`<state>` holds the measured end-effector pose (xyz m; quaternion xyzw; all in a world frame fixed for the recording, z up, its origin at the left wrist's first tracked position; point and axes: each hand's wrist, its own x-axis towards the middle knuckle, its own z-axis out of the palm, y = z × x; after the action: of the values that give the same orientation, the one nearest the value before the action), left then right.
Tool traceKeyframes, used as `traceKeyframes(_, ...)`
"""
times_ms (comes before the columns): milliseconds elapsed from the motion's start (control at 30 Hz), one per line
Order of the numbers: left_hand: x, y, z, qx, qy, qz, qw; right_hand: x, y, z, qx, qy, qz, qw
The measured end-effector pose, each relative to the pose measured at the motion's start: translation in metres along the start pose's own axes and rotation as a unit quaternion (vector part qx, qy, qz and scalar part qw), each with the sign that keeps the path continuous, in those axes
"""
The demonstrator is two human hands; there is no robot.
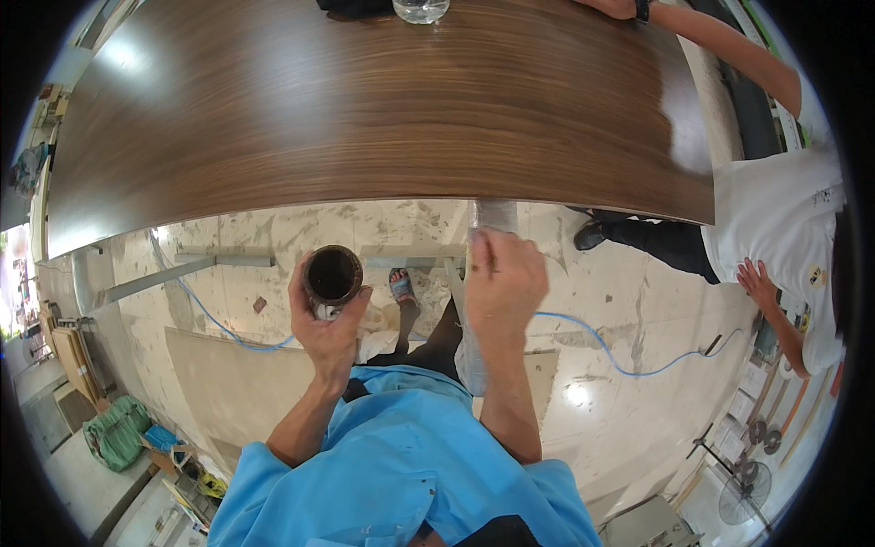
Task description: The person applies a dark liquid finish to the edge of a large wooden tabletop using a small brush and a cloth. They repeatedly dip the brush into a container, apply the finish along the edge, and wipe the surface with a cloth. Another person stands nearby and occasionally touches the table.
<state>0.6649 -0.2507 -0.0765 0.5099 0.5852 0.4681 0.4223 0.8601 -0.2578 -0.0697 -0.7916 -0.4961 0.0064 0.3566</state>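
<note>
My left hand (326, 324) grips a short dark round can (333, 274), its open mouth turned up at me, with a bit of white cloth under the fingers. My right hand (502, 283) is closed on a pale grey strip or rag (492, 217) pressed against the near edge of a large dark wood-grain panel (383, 109). The strip hangs down past my wrist. Both hands are just below the panel's edge, about a hand's width apart.
Another person in a white shirt (775, 210) stands at the right, one hand (612, 7) resting on the panel's far edge. A clear glass container (421, 9) sits at the far side. A blue hose (629, 360) runs over the dusty floor. A fan (743, 492) stands lower right.
</note>
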Motion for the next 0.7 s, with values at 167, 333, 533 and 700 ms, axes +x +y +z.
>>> traceKeyframes(167, 0.002, 0.001, 0.000, 0.000, 0.013, -0.004, 1.000, -0.003, 0.003, 0.000, -0.021, -0.011, 0.029, 0.999)
traceKeyframes(333, 0.002, 0.003, 0.002, -0.006, 0.013, -0.007, 1.000, -0.007, -0.010, 0.013, 0.036, -0.026, -0.033, 0.998)
traceKeyframes(533, 0.003, 0.005, 0.000, 0.015, 0.022, -0.002, 1.000, 0.003, -0.021, 0.014, 0.029, -0.026, -0.026, 0.999)
traceKeyframes(700, -0.001, 0.008, -0.006, 0.003, 0.012, -0.024, 1.000, -0.004, -0.038, 0.021, 0.062, -0.073, -0.057, 0.994)
